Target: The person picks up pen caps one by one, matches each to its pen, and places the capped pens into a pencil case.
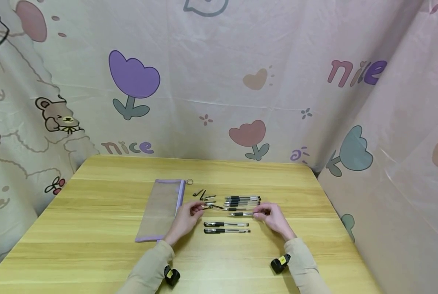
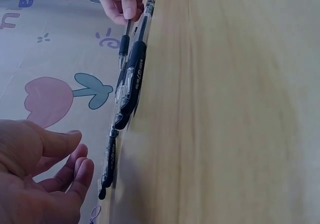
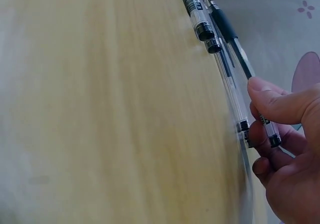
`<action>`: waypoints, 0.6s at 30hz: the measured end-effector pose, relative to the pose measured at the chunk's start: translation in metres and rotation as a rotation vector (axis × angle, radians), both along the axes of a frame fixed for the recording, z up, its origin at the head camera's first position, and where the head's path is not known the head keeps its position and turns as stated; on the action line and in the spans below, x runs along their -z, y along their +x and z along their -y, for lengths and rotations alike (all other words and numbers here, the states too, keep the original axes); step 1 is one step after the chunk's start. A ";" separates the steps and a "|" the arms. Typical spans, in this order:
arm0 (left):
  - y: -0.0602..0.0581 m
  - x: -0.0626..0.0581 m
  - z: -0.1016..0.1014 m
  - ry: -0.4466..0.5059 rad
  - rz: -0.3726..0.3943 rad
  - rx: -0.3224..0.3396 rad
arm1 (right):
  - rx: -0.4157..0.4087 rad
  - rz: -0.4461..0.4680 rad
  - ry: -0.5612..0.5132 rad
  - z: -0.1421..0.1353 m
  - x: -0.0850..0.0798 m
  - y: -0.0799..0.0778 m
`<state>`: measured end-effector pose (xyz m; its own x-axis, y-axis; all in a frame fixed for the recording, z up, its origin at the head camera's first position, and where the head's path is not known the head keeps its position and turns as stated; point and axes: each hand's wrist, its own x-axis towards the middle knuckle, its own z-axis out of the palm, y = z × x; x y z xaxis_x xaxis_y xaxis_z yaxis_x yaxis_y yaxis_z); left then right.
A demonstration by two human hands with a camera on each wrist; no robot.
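My right hand (image 1: pixel 274 217) pinches an uncapped gel pen (image 1: pixel 237 214) near its rear end, tip pointing left. The right wrist view shows the thumb and fingers around the barrel of that pen (image 3: pixel 241 58). My left hand (image 1: pixel 187 217) is beside several loose black pen caps (image 1: pixel 210 197); its fingers are loosely bent, and the left wrist view shows nothing between them. Several uncapped pens (image 1: pixel 242 198) lie in a row just behind the held one. Closer to me lie two capped pens (image 1: pixel 226 231), parallel to each other, with their caps to the left.
A mesh zip pouch (image 1: pixel 158 214) with purple edging lies flat on the wooden table (image 1: pixel 94 228), left of the caps and partly under my left hand and wrist. A small ring (image 1: pixel 190 182) hangs off its zip corner. A printed curtain (image 1: pixel 204 81) surrounds the table's back and sides.
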<state>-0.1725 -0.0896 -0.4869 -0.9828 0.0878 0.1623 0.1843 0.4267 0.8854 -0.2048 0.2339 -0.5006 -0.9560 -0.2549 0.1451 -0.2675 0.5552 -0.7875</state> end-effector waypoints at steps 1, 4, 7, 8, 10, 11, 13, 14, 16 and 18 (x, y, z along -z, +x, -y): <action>-0.001 0.000 0.000 -0.009 -0.007 0.000 | -0.001 -0.003 0.001 0.000 0.000 0.000; -0.004 0.000 -0.001 -0.028 -0.011 -0.001 | -0.005 -0.002 -0.006 0.000 0.001 0.000; -0.006 0.000 -0.003 -0.042 -0.009 0.011 | -0.009 0.001 -0.011 0.000 0.001 0.000; -0.007 -0.001 -0.004 -0.040 0.003 0.017 | -0.010 0.002 -0.014 0.000 0.002 0.000; -0.008 -0.002 -0.006 -0.048 0.011 0.034 | -0.011 0.002 -0.017 0.000 0.002 0.000; -0.009 -0.003 -0.008 -0.056 0.013 0.041 | -0.010 0.002 -0.021 0.000 0.002 0.000; -0.011 -0.003 -0.010 -0.077 0.022 0.057 | -0.013 0.002 -0.028 0.000 0.003 0.000; -0.011 -0.003 -0.011 -0.092 0.024 0.065 | -0.012 0.002 -0.030 0.001 0.003 0.000; -0.013 -0.003 -0.014 -0.123 0.024 0.072 | -0.013 0.004 -0.032 0.001 0.003 0.000; -0.014 -0.002 -0.015 -0.142 0.027 0.076 | -0.014 0.007 -0.029 0.001 0.003 0.001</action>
